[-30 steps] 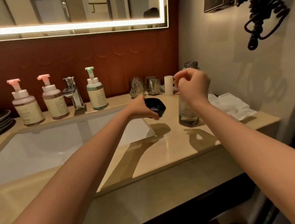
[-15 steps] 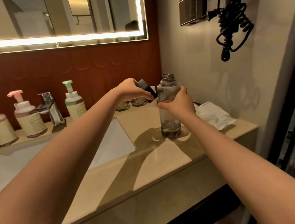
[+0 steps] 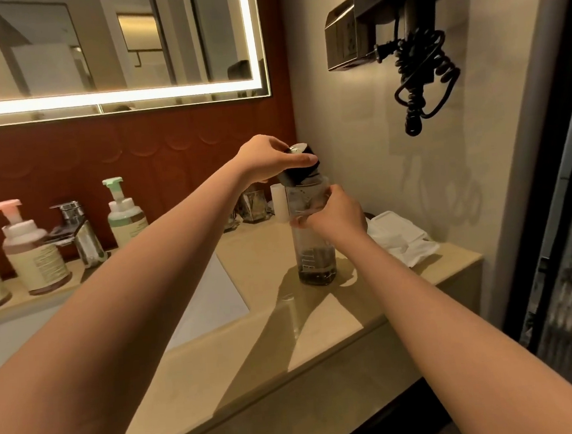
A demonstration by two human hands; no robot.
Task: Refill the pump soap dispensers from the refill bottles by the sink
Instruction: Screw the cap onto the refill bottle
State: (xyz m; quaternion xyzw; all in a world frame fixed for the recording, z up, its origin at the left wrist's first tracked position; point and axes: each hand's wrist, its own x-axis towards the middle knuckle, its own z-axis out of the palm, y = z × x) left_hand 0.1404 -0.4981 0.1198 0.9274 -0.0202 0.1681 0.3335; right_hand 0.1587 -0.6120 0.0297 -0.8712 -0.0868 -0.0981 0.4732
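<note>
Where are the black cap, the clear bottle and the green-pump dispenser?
black cap [image 3: 297,176]: head view, on its side wall.
clear bottle [image 3: 315,259]: head view, on its lower body.
green-pump dispenser [image 3: 128,225]: head view, on its body.

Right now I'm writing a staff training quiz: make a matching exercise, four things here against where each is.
Things: 1 black cap; 2 clear refill bottle; 3 green-pump dispenser; 4 white cloth.
Places: A right of the tap; B pinched by the left hand; C lying farthest right; D gripped by the right hand.
Pairs: 1-B; 2-D; 3-A; 4-C.
</note>
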